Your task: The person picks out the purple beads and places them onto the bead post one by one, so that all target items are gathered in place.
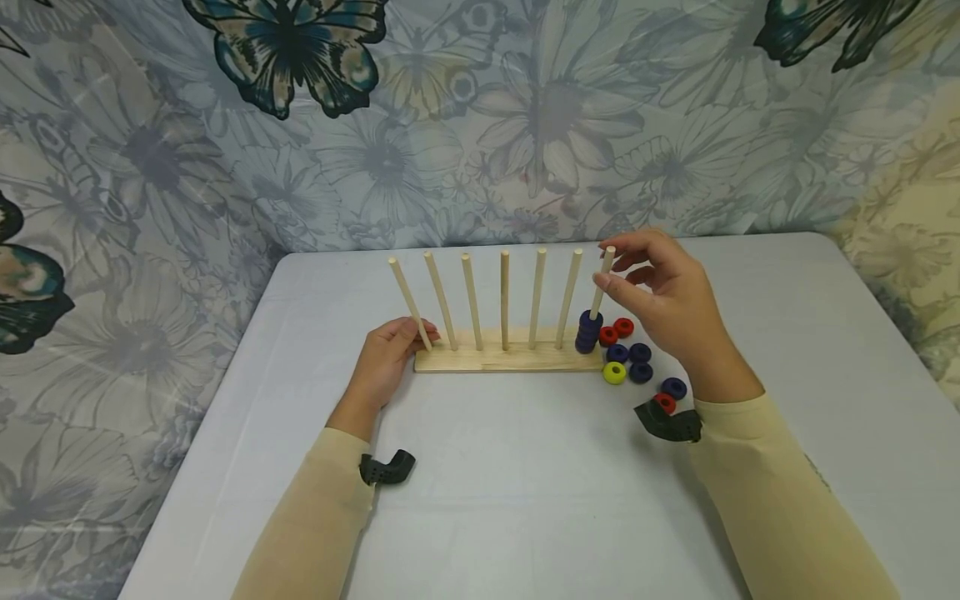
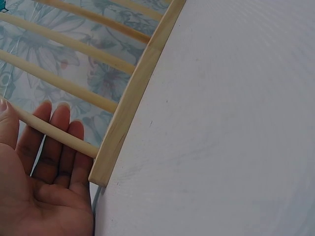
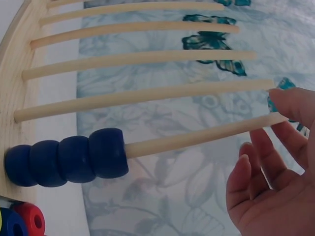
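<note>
A wooden base (image 1: 510,360) carries a row of several upright pegs. In the head view my left hand (image 1: 390,354) holds the leftmost peg (image 2: 59,135) low down, its thumb on one side and fingers behind in the left wrist view. On the rightmost peg (image 3: 197,141) sits a stack of several dark blue rings (image 3: 69,157), piled up from the base. My right hand (image 1: 660,296) is at that peg's top, thumb and fingers spread around the tip with no ring between them. Whether a fingertip touches the peg is hard to tell.
Loose rings lie right of the base: several blue ones (image 1: 641,372), a yellow one (image 1: 614,372) and red ones (image 1: 623,327). The white table (image 1: 487,500) meets a flower-patterned cloth (image 1: 562,125) behind. Dark straps (image 1: 386,468) are on both wrists.
</note>
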Action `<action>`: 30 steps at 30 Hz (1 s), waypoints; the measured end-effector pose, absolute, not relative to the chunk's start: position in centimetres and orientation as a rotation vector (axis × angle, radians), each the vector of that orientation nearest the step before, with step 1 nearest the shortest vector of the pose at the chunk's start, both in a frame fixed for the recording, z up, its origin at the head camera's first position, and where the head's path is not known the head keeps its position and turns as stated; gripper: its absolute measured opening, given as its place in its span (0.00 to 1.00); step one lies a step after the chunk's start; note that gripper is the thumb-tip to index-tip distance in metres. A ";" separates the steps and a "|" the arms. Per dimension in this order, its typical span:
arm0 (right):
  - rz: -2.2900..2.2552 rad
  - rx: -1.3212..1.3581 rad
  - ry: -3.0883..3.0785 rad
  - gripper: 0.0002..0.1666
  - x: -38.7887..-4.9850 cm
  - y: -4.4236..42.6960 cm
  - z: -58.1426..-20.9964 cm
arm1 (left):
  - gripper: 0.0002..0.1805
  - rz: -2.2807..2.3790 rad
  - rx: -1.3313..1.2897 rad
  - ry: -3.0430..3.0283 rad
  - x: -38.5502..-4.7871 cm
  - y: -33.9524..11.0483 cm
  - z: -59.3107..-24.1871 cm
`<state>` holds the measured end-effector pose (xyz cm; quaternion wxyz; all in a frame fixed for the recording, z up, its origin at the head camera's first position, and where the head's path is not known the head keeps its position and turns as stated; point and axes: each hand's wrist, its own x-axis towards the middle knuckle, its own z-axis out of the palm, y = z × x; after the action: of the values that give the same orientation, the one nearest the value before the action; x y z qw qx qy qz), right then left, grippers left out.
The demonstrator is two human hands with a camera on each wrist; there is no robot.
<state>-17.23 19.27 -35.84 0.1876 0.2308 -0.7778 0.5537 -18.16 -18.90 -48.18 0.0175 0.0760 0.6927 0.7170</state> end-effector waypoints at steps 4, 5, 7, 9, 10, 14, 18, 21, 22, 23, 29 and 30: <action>1.591 0.652 -2.171 0.19 -17.1 19.3 -35.7 | 0.25 2.228 0.233 2.151 -18.1 -18.8 -48.1; 1.603 0.652 -2.165 0.19 -17.1 19.4 -35.7 | 0.25 2.227 0.234 2.151 -18.1 -18.8 -48.0; 1.623 0.647 -2.155 0.18 -17.0 19.4 -35.6 | 0.25 2.227 0.238 2.151 -18.1 -18.9 -48.1; 1.638 0.639 -2.146 0.18 -16.9 19.5 -35.4 | 0.25 2.227 0.240 2.154 -18.1 -18.9 -48.1; 1.647 0.634 -2.142 0.17 -16.9 19.5 -35.4 | 0.25 2.228 0.241 2.154 -18.1 -18.9 -48.1; 1.689 0.616 -2.122 0.17 -16.6 19.6 -35.1 | 0.25 2.230 0.239 2.155 -18.1 -18.9 -48.2; 1.733 0.608 -2.103 0.16 -16.6 19.7 -35.2 | 0.25 2.222 0.233 2.164 -18.0 -18.9 -48.2; 1.773 0.614 -2.081 0.16 -16.6 19.7 -35.3 | 0.24 2.226 0.226 2.166 -18.0 -18.9 -48.3; 1.783 0.617 -2.075 0.15 -16.6 19.8 -35.3 | 0.25 2.228 0.228 2.165 -18.0 -19.0 -48.3; 1.804 0.619 -2.063 0.15 -16.6 19.8 -35.3 | 0.25 2.232 0.231 2.163 -18.1 -18.9 -48.3; 1.839 0.606 -2.053 0.15 -16.2 20.3 -35.0 | 0.24 2.238 0.239 2.153 -18.1 -18.9 -48.2; 1.846 0.606 -2.048 0.15 -16.2 20.5 -34.9 | 0.24 2.239 0.233 2.154 -18.1 -18.9 -48.2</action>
<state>-16.15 20.45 -34.89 0.1587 0.2120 -0.7163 0.6456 -18.13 -18.89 -48.20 0.0132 0.0749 0.6913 0.7186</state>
